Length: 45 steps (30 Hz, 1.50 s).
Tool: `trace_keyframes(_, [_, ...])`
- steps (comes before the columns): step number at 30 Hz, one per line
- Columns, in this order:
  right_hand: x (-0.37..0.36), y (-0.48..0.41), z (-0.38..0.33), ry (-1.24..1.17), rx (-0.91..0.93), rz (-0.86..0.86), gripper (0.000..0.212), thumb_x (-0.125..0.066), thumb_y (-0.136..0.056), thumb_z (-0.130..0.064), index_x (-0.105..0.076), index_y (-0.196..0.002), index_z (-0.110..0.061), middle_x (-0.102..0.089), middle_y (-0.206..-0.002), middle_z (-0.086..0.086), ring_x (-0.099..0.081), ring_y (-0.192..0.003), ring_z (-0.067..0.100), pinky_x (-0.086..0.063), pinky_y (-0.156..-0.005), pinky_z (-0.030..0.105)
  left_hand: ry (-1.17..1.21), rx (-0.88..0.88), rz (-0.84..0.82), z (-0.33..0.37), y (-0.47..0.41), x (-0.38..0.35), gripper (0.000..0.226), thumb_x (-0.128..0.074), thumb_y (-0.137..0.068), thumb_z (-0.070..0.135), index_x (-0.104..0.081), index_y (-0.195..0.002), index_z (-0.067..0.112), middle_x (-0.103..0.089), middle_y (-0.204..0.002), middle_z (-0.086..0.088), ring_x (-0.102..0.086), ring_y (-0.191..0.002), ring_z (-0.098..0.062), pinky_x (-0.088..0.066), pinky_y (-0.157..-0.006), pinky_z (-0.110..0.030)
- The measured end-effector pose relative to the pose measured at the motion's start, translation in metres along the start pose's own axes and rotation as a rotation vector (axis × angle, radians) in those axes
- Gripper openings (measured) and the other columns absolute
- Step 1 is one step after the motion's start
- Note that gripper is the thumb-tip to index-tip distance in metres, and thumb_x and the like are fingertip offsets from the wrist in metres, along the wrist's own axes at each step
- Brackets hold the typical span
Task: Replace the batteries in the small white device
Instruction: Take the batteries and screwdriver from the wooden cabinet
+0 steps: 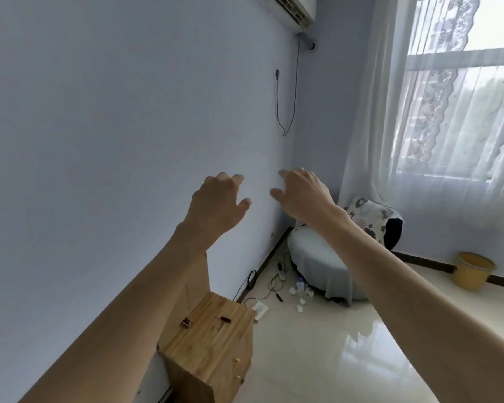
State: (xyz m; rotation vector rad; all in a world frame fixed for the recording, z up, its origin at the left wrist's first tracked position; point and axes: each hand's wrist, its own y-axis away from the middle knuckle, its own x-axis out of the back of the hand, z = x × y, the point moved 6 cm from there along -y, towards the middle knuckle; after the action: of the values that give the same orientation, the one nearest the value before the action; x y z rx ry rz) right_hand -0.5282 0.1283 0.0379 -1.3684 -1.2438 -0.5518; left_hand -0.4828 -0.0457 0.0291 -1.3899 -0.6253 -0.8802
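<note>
Both of my hands are raised before the pale wall (99,141), the left hand (216,205) at 9 o'clock of the right hand (303,196), each with fingers loosely curled, apart and gripping nothing. Down at 6 o'clock, a cluster of batteries (186,322) and one separate dark piece (223,318) lie on the wooden cabinet (216,347), on its top surface. I cannot make out the small white device.

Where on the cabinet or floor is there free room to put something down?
On the cabinet, the patch nearer than the batteries is free. The floor is bare between cabinet and bucket, cluttered with cables by the cushion.
</note>
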Motion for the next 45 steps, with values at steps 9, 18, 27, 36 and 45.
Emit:
trace_keyframes(9, [-0.100,-0.150,-0.035,-0.016,0.085,-0.034,0.045,-0.054,-0.106,-0.041,-0.057,-0.140,-0.012,-0.059,-0.131,0.012,-0.055,-0.125,0.034,-0.040,-0.082,0.040,-0.067,0.083,-0.020,-0.106,-0.107,-0.052,0.062,-0.065,-0.103,0.048,-0.053,-0.155,0.015,-0.065,-0.139,-0.016,-0.059,-0.129,-0.035,-0.056,-0.098,-0.049])
trace_keyframes(18, [-0.220,-0.245,-0.045,-0.060,0.132,-0.156,0.046,-0.054,-0.106,-0.041,-0.056,-0.141,-0.012,-0.059,-0.135,0.013,-0.055,-0.127,0.035,-0.046,-0.087,0.044,-0.110,0.204,-0.166,-0.196,-0.153,-0.147,0.066,-0.064,-0.104,0.049,-0.047,-0.159,0.017,-0.057,-0.150,-0.014,-0.051,-0.137,-0.035,-0.054,-0.100,-0.048])
trace_keyframes(27, [-0.342,-0.357,-0.048,-0.097,0.231,-0.273,0.047,-0.053,-0.107,-0.042,-0.055,-0.143,-0.012,-0.055,-0.138,0.014,-0.050,-0.132,0.035,-0.047,-0.094,0.045,-0.153,0.356,-0.252,-0.274,-0.208,-0.249,0.064,-0.063,-0.104,0.050,-0.047,-0.158,0.019,-0.059,-0.146,-0.013,-0.054,-0.134,-0.033,-0.054,-0.097,-0.045])
trace_keyframes(36, [-0.484,-0.433,-0.059,-0.103,0.399,-0.403,0.043,-0.051,-0.107,-0.034,-0.053,-0.143,-0.012,-0.051,-0.145,0.013,-0.048,-0.132,0.035,-0.045,-0.089,0.042,-0.084,0.628,-0.294,-0.345,-0.215,-0.366,0.061,-0.059,-0.106,0.050,-0.046,-0.159,0.022,-0.059,-0.143,-0.010,-0.056,-0.131,-0.031,-0.054,-0.093,-0.045])
trace_keyframes(45, [-0.653,-0.385,-0.055,-0.098,0.474,-0.663,0.048,-0.047,-0.110,-0.033,-0.044,-0.155,-0.016,-0.037,-0.164,0.013,-0.039,-0.147,0.033,-0.047,-0.104,0.046,0.000,0.896,-0.471,-0.388,-0.088,-0.498,0.058,-0.055,-0.107,0.049,-0.045,-0.158,0.023,-0.058,-0.141,-0.006,-0.054,-0.129,-0.027,-0.054,-0.090,-0.042])
